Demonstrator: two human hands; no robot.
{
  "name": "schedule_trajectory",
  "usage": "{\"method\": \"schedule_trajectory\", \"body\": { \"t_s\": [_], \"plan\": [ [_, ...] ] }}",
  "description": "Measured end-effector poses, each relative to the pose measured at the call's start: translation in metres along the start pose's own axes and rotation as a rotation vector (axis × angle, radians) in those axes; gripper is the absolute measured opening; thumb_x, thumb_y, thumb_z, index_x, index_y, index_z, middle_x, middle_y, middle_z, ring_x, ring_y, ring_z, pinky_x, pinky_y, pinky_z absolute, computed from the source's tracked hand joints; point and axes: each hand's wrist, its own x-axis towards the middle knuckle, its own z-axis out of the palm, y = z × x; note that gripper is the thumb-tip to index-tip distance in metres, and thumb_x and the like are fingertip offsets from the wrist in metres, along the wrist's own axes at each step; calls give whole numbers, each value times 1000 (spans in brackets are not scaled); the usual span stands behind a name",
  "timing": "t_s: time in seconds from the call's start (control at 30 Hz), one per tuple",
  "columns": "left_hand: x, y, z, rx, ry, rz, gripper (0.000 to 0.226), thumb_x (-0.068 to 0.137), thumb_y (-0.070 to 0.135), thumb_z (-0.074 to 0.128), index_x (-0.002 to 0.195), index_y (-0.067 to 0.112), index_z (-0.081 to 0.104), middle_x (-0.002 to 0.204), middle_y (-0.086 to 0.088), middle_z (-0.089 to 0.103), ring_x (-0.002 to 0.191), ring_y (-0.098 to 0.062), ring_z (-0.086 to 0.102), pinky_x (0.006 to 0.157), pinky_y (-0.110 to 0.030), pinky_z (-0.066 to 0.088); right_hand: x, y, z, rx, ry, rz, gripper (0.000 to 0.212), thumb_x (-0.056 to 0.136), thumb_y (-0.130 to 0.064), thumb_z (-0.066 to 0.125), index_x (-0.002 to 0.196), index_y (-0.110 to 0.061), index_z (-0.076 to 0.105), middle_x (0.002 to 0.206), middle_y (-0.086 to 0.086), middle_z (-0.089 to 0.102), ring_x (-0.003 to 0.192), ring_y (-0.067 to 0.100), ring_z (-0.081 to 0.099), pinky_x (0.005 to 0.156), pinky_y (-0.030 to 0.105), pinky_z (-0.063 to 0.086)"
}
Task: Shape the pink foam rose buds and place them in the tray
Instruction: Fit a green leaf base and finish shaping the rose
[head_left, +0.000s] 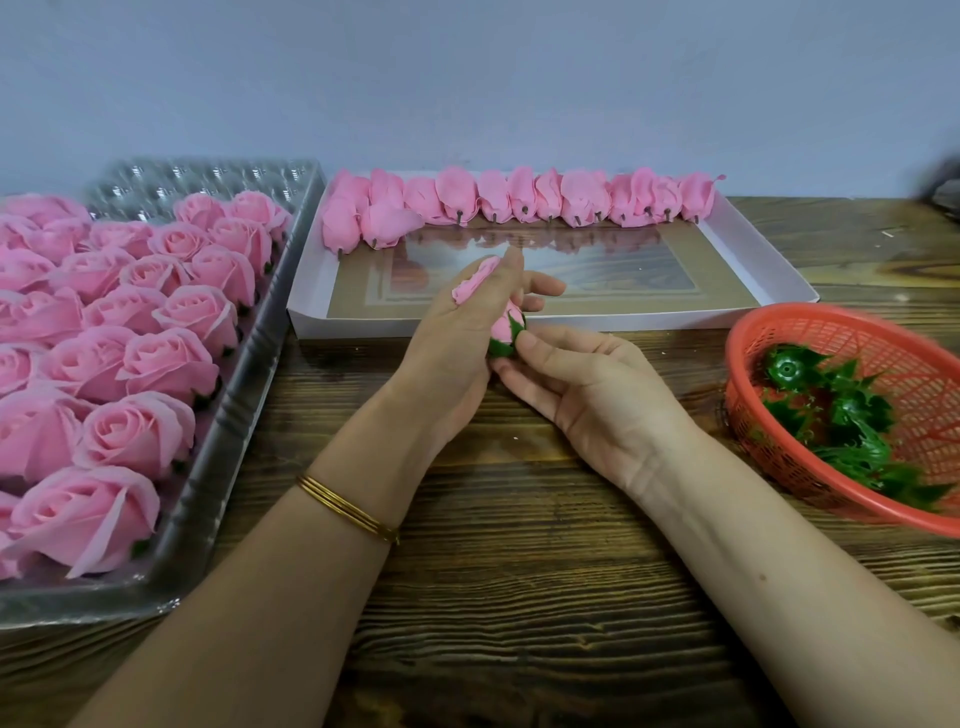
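Note:
My left hand (457, 322) grips a pink foam rose bud (503, 325) over the table's middle; a loose pink petal (475, 280) lies across its fingers. The bud has a green calyx at its base. My right hand (582, 384) is palm up beside it, and its fingertips pinch the green base from the right. On the left, the clear plastic tray (208, 467) holds several shaped pink roses (135, 431). A row of closed pink buds (519, 200) lines the far side of the white box lid (763, 265).
A red plastic basket (779, 332) with green calyx pieces (852, 415) sits at the right edge. The tray's far rows of empty cups (208, 179) show behind the roses. Dark wooden tabletop (519, 571) lies under my forearms. A grey wall stands behind.

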Motion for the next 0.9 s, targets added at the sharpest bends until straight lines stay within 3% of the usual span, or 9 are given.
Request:
{"method": "schedule_trajectory", "body": {
  "t_s": [0.23, 0.47, 0.6, 0.73, 0.9],
  "plan": [
    [2, -1, -2, -35, -31, -21, 38, 102, 33, 44, 68, 19, 50, 97, 0, 73, 96, -14, 56, 96, -40, 43, 1, 0, -1, 22, 24, -22, 34, 65, -2, 69, 98, 6, 69, 89, 15, 73, 79, 20, 72, 82, 28, 59],
    [2, -3, -3, -46, -38, -11, 37, 102, 34, 46, 71, 25, 62, 106, -7, 73, 99, -20, 56, 102, -45, 46, 0, 2, 0, -9, 19, -62, 41, 65, -1, 70, 105, 8, 67, 100, 21, 73, 93, 29, 71, 87, 37, 57],
    [1, -4, -3, -47, -64, 14, 33, 102, 32, 44, 77, 19, 61, 103, -7, 73, 90, -12, 63, 88, -30, 53, 0, 2, 0, 1, 17, -109, 43, 62, 1, 70, 104, 9, 66, 94, 18, 74, 90, 26, 72, 84, 34, 58],
    [3, -5, -5, -54, -80, 9, 37, 101, 34, 45, 73, 21, 65, 107, -9, 71, 96, -20, 66, 99, -44, 49, 0, 3, 1, -18, 37, -175, 43, 59, 3, 70, 102, 8, 67, 96, 20, 73, 84, 24, 72, 79, 30, 60],
    [4, -6, -5, -11, -77, 13, 40, 102, 35, 44, 71, 21, 66, 109, -10, 70, 101, -23, 65, 105, -55, 44, -1, 5, 0, -166, 99, -257, 45, 56, -1, 74, 100, 4, 69, 96, 23, 72, 93, 31, 69, 94, 41, 54]
  ]
}}
